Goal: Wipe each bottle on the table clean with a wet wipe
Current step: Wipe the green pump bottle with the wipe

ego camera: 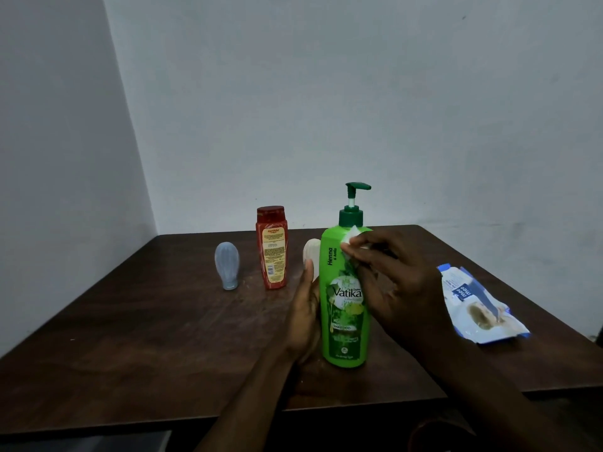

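Glossy pump bottle [342,321]: L hand [305,318] grips side, R hand [398,282] pinches crumpled wipe [350,236].

Both arms are bare, with no sleeve anywhere on the length that shows: the left forearm [248,402] and the right forearm [489,396] are both uncovered (the dim light flattens most fine detail). The left hand [305,316] is slim, and its thumb ends in a short, pale, rounded nail. The right hand [401,288] has long, slender fingers with faintly creased knuckles.
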